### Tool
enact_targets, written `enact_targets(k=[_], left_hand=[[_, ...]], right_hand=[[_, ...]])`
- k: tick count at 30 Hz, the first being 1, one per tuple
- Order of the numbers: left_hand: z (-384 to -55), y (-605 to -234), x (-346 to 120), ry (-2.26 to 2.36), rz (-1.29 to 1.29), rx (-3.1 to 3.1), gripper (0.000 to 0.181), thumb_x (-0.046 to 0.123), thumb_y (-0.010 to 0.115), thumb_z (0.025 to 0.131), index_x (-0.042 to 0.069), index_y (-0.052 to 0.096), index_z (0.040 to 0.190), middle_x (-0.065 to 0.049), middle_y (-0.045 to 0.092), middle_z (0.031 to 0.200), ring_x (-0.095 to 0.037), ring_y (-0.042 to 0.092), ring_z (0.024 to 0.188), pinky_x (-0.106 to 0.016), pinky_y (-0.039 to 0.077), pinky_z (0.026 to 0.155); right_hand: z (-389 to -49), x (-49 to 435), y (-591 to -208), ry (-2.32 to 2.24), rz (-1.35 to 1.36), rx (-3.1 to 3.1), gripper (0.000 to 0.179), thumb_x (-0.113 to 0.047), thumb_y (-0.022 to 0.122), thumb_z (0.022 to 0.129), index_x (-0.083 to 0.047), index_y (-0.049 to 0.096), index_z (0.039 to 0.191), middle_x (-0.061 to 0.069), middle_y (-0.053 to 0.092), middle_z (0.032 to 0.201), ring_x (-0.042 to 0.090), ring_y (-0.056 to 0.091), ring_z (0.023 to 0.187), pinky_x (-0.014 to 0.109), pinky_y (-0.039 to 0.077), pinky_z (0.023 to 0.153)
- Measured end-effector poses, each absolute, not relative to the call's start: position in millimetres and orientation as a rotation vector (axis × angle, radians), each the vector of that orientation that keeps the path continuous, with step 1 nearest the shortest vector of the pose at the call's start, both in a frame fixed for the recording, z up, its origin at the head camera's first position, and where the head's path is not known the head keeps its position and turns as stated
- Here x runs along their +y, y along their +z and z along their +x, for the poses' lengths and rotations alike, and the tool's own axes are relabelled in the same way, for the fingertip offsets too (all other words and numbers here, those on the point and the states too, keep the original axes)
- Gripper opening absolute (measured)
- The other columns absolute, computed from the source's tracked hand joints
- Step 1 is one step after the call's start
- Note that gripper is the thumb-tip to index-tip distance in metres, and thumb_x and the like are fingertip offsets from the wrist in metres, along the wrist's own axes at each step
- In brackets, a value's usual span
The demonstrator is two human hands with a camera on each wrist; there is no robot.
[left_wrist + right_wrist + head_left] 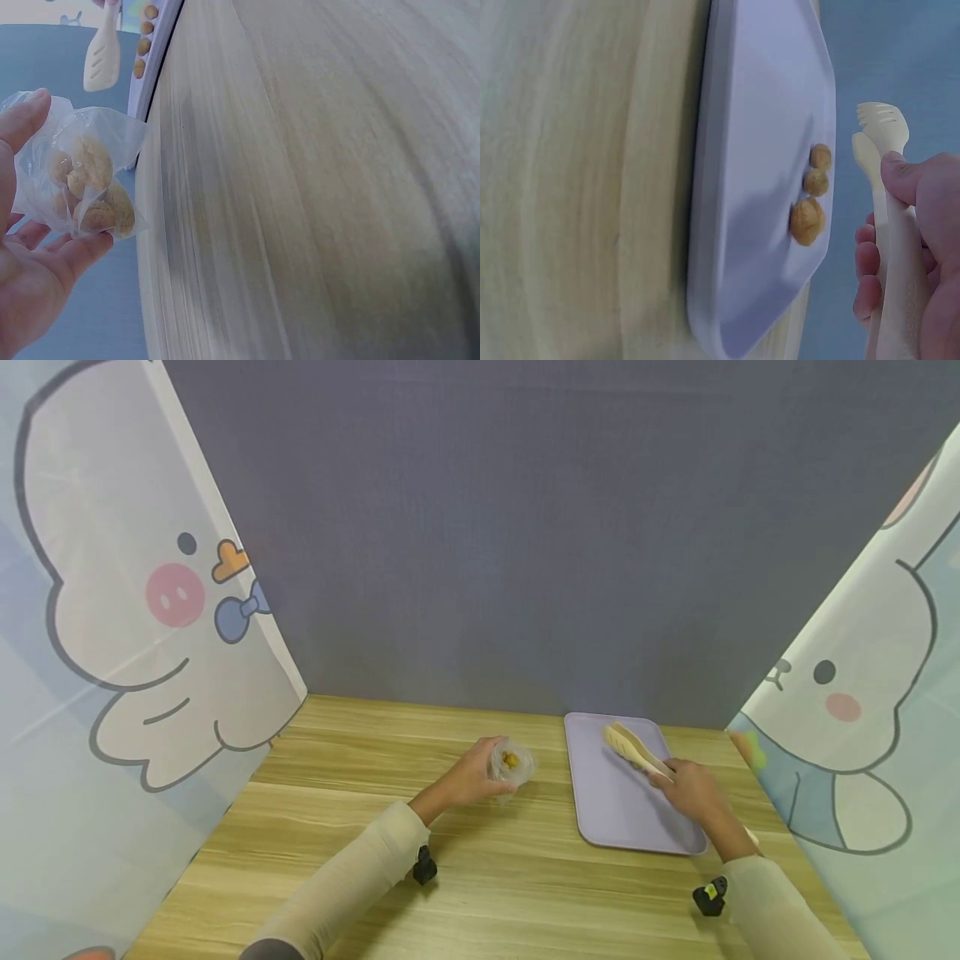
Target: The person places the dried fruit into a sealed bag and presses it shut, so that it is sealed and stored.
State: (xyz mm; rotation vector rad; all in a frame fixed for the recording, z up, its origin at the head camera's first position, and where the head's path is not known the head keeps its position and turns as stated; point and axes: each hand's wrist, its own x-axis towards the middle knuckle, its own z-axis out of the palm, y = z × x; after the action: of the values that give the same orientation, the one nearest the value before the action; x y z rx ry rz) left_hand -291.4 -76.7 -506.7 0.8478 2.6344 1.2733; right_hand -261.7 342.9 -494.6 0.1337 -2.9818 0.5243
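Observation:
My left hand (474,774) grips a clear plastic bag (124,135) above the table. Several round, light-brown baked pieces (91,161) show through the plastic. In the left wrist view the thumb is on top of the bag and the fingers are beneath it. Cream-coloured slotted tongs (628,745) are held by my right hand (693,789), over the lilac tray (603,802). Their two tips stand slightly apart, with nothing between them. More brown baked pieces (808,222) lie in a row on the tray; in the head view the right hand and tongs hide them.
The wood-grain table (360,760) runs under both arms. A grey panel (465,543) rises behind it, and printed cartoon panels (855,735) close off both sides. The tray's raised rim stands right of the bag.

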Motion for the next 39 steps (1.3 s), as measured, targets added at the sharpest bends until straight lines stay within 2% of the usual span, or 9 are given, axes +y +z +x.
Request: enact_targets(k=[6,9,22,30,34,39], left_hand=[[-291,-506,-77,1.28,0.847,2.639,0.091,0.036,0.082,0.087,0.008,0.033,0.157,-0.015,0.044,0.153,-0.029,0.052,0.129,-0.052,0.045,0.107],[-292,-506,-76,1.278,0.855,2.637,0.091,0.035,0.082,0.087,0.006,0.033,0.158,-0.016,0.043,0.153,-0.03,0.052,0.129,-0.052,0.045,0.106],[-291,-505,-77,1.26,0.848,2.646,0.092,0.037,0.081,0.087,0.006,0.032,0.158,-0.015,0.042,0.155,-0.03,0.05,0.134,-0.053,0.044,0.109],[-292,-507,-77,1.254,0.839,2.643,0.092,0.038,0.081,0.087,0.007,0.032,0.159,-0.014,0.041,0.157,-0.031,0.048,0.136,-0.053,0.043,0.111],[-292,-507,-77,1.241,0.839,2.647,0.093,0.038,0.081,0.087,0.006,0.031,0.159,-0.014,0.041,0.157,-0.03,0.048,0.136,-0.053,0.043,0.11],[-292,-508,-78,1.246,0.838,2.648,0.093,0.038,0.082,0.087,0.007,0.032,0.158,-0.014,0.043,0.155,-0.029,0.05,0.133,-0.052,0.044,0.109]], right_hand=[[-264,347,-497,0.525,0.066,-3.054,0.051,-0.035,0.066,0.097,0.008,0.064,0.125,0.019,0.069,0.091,0.027,0.055,0.071,0.036,0.039,0.057],[-266,349,-499,0.508,0.046,-3.062,0.051,-0.035,0.065,0.097,0.008,0.065,0.125,0.018,0.069,0.089,0.027,0.054,0.071,0.035,0.038,0.057],[-273,353,-505,0.47,0.039,-3.066,0.048,-0.036,0.065,0.098,0.007,0.066,0.118,0.016,0.066,0.085,0.029,0.055,0.071,0.039,0.041,0.057],[-277,356,-508,0.481,0.006,-3.083,0.052,-0.038,0.063,0.098,0.008,0.064,0.121,0.023,0.068,0.094,0.031,0.056,0.074,0.039,0.041,0.057],[-277,356,-507,0.444,0.017,-3.083,0.054,-0.037,0.063,0.098,0.011,0.062,0.124,0.026,0.068,0.096,0.031,0.056,0.074,0.042,0.044,0.059],[-277,354,-505,0.416,0.034,-3.086,0.05,-0.035,0.062,0.099,0.01,0.063,0.121,0.027,0.068,0.094,0.033,0.058,0.074,0.048,0.047,0.063]])
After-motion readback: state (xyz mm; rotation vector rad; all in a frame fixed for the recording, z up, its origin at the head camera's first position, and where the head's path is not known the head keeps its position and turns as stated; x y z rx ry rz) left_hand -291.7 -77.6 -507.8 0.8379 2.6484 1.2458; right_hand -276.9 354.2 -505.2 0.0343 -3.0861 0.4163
